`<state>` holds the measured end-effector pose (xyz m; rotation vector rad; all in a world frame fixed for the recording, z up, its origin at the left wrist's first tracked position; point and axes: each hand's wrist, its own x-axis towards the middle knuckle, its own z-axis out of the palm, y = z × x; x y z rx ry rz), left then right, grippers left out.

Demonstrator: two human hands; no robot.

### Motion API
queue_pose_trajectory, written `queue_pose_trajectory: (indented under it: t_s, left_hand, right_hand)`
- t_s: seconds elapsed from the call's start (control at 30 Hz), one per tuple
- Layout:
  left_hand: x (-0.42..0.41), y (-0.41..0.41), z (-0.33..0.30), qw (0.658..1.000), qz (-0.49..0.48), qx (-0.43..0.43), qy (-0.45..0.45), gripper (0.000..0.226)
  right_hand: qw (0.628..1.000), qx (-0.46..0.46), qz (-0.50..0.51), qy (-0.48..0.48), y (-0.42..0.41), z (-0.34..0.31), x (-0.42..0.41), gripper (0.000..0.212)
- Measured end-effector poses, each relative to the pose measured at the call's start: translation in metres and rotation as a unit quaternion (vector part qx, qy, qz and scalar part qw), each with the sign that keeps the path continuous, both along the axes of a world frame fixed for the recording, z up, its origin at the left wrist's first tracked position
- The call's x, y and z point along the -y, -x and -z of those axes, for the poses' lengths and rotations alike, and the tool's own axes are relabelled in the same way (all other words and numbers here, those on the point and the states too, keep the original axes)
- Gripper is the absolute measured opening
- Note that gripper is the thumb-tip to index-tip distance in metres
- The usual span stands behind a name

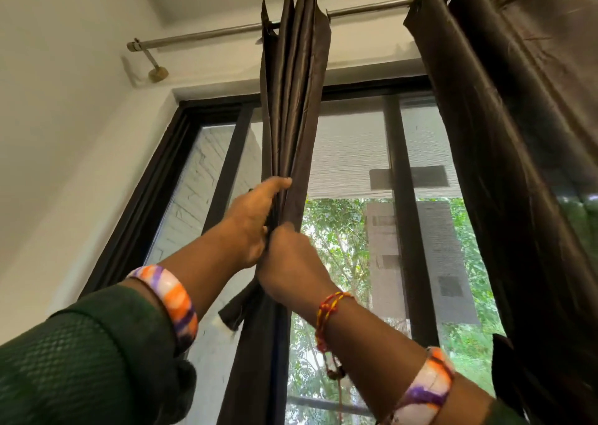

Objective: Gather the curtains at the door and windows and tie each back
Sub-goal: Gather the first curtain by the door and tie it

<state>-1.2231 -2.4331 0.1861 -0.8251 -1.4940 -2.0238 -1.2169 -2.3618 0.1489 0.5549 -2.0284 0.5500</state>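
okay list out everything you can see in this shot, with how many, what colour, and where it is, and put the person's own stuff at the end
Gathered curtain: one, dark brown, bunched in pleats at centre, hanging from the rod.
Loose curtain: one, dark brown, hanging at right.
Curtain rod: one, metal, across the top, bracket at its left end.
Window frame: one, black, behind the curtains, trees outside.
Wall: white, at left.
Bangles: two, orange, white and purple, one on each forearm.
Thread bracelet: one, red and yellow, right wrist.
Sleeve: green, left arm.
Left hand: grips the gathered curtain, upper.
Right hand: grips it just below.
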Motion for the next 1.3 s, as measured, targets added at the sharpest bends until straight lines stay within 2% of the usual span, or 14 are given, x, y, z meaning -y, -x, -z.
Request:
queue_pose_trajectory:
  t_s: [0.1,0.17,0.27,0.37,0.43,0.53,0.57,0.63,0.7,0.77,0.83,1.1,1.23,1.3]
  left_hand:
    - [-0.002,0.003,-0.006,0.997,-0.065,-0.007,0.028,0.034]
    - [0.000,0.008,-0.010,0.993,-0.119,-0.015,0.023,0.026]
    - [0.006,0.018,-0.014,0.985,-0.167,-0.027,0.015,0.026]
    - [0.013,0.022,-0.013,0.996,-0.065,-0.060,-0.026,0.045]
    - [0.018,0.022,-0.012,0.996,-0.001,-0.083,-0.041,0.059]
    - [0.022,0.014,-0.013,0.989,0.079,-0.120,-0.040,0.063]
    - [0.022,0.012,-0.014,0.986,0.109,-0.124,-0.038,0.062]
    - [0.021,0.007,-0.014,0.980,0.152,-0.122,-0.043,0.059]
    - [0.021,0.008,-0.013,0.974,0.186,-0.120,-0.055,0.056]
    - [0.024,0.010,-0.013,0.968,0.210,-0.119,-0.061,0.053]
    - [0.028,0.010,-0.013,0.966,0.222,-0.114,-0.065,0.050]
    - [0.043,0.010,-0.016,0.970,0.193,-0.140,-0.042,0.052]
    - [0.046,0.014,-0.015,0.966,0.183,-0.176,-0.052,0.056]
    - [0.046,0.016,-0.014,0.964,0.187,-0.179,-0.064,0.056]
  right_hand:
    - [0.998,-0.038,0.037,-0.020,-0.003,0.006,0.005,0.049]
    - [0.997,-0.045,0.033,-0.047,-0.001,0.010,0.004,0.057]
    - [0.996,-0.047,-0.021,-0.076,-0.001,0.015,-0.001,0.049]
    - [0.987,-0.054,-0.127,0.086,0.004,0.005,-0.019,0.038]
    - [0.953,-0.059,-0.178,0.240,0.015,-0.006,-0.038,0.014]
    - [0.895,-0.049,-0.165,0.412,0.042,-0.027,-0.065,0.027]
    - [0.882,0.001,-0.188,0.433,0.049,-0.032,-0.071,0.026]
    - [0.873,0.152,-0.264,0.382,0.050,-0.031,-0.074,0.022]
    - [0.846,0.270,-0.351,0.295,0.040,-0.029,-0.069,0.048]
    - [0.824,0.322,-0.415,0.213,0.030,-0.036,-0.059,0.063]
    - [0.819,0.317,-0.445,0.176,0.020,-0.035,-0.051,0.068]
    - [0.834,0.343,-0.401,0.161,0.014,-0.038,-0.057,0.069]
    - [0.845,0.351,-0.359,0.187,0.021,-0.044,-0.069,0.036]
    - [0.847,0.341,-0.356,0.200,0.024,-0.046,-0.078,0.031]
